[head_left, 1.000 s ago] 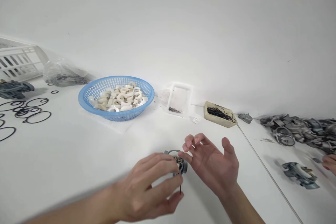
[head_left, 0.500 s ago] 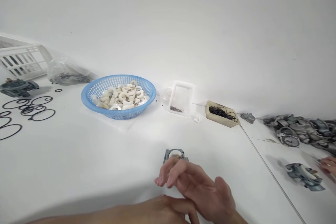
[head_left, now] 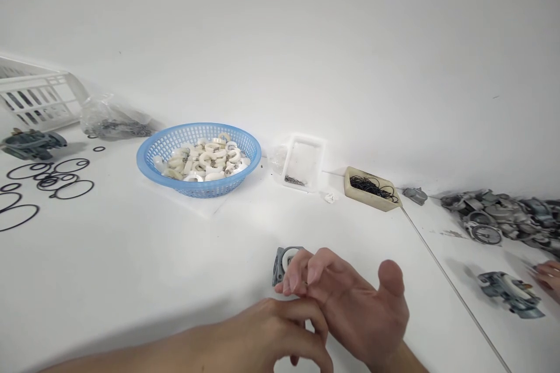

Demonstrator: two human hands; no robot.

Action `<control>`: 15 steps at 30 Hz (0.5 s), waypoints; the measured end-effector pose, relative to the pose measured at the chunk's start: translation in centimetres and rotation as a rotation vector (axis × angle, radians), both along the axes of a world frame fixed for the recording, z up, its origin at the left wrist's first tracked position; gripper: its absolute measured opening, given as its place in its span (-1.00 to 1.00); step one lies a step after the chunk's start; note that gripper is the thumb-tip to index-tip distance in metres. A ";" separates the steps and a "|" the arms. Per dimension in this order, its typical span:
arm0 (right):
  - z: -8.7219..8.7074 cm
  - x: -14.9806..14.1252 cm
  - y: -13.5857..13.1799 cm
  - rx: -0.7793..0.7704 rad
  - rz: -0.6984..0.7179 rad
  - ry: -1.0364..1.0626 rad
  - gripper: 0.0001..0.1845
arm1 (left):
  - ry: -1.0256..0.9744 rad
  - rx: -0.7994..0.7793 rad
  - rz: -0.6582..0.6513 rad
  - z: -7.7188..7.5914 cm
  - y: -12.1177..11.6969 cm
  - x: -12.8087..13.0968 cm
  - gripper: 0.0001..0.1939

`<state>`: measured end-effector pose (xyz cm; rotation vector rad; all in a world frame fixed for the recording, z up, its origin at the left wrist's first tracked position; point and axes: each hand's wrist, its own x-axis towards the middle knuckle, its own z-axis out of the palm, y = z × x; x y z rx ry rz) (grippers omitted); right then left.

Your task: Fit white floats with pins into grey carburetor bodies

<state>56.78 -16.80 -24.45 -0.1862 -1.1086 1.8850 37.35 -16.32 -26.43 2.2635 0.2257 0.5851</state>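
A grey metal carburetor body [head_left: 279, 268] with a white ring-shaped float in it sits on the white table, partly hidden behind my right hand's fingers. My right hand [head_left: 350, 315] is turned palm up, thumb stretched away and fingers loosely bent, with nothing visible in it. Reaching in from the lower left, my left hand [head_left: 280, 332] bends its fingers apart against the lower side of my right hand. Nothing shows between the left fingers, though their tips are partly hidden.
A blue basket [head_left: 146, 166] holds white floats. Behind stand a white tray [head_left: 301, 154] with small pins and a cream box [head_left: 376, 201] of black rings. Black O-rings [head_left: 74, 189] lie left. At right are another carburetor [head_left: 511, 294], heaped metal parts [head_left: 503, 213] and another person's hand [head_left: 549, 277].
My right hand has shifted right and turned its palm further up, its thumb rising. My left hand has moved slightly up, its fingers more apart. More of the carburetor's left side shows.
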 end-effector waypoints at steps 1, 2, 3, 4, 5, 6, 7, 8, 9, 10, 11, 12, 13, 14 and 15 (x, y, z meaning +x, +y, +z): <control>0.0 0.1 0.1 -0.033 -0.002 0.013 -0.14 | 0.005 0.000 0.030 0.0 0.1 -0.1 -0.70; 0.1 0.3 0.3 -0.064 -0.002 0.027 -0.14 | 0.010 -0.003 0.063 0.1 0.1 -0.1 -0.65; 0.1 0.4 0.4 -0.090 0.001 0.043 -0.13 | 0.013 -0.004 0.098 0.2 0.1 -0.2 -0.61; 0.1 0.5 0.5 -0.109 0.005 0.058 -0.12 | 0.011 -0.005 0.131 0.4 0.1 -0.2 -0.60; 0.1 0.6 0.6 -0.120 0.008 0.070 -0.11 | 0.003 -0.002 0.157 0.5 0.0 -0.2 -0.60; 0.2 0.7 0.7 -0.120 0.008 0.078 -0.11 | -0.010 0.006 0.176 0.6 0.0 -0.2 -0.62; 0.2 0.8 0.8 -0.118 0.003 0.078 -0.11 | -0.027 0.020 0.188 0.7 -0.1 -0.2 -0.63; 0.2 0.8 0.8 -0.117 -0.006 0.073 -0.12 | -0.044 0.040 0.201 0.8 -0.2 -0.3 -0.64; 0.1 0.9 0.8 -0.120 -0.021 0.065 -0.13 | -0.061 0.066 0.216 0.8 -0.2 -0.3 -0.63; 0.1 0.9 0.9 -0.126 -0.042 0.057 -0.14 | -0.071 0.096 0.232 0.8 -0.4 -0.4 -0.61; 0.1 0.9 0.9 -0.133 -0.065 0.054 -0.14 | -0.076 0.127 0.244 0.8 -0.5 -0.4 -0.59; 0.0 1.0 0.9 -0.144 -0.086 0.054 -0.15 | -0.075 0.154 0.250 0.7 -0.6 -0.5 -0.58; 0.0 1.0 0.9 -0.152 -0.100 0.058 -0.16 | -0.074 0.177 0.249 0.7 -0.7 -0.5 -0.57; 0.0 1.1 1.0 -0.154 -0.110 0.066 -0.16 | -0.074 0.194 0.242 0.7 -0.7 -0.6 -0.56; 0.0 1.2 1.0 -0.155 -0.113 0.073 -0.16 | -0.073 0.208 0.239 0.7 -0.8 -0.6 -0.56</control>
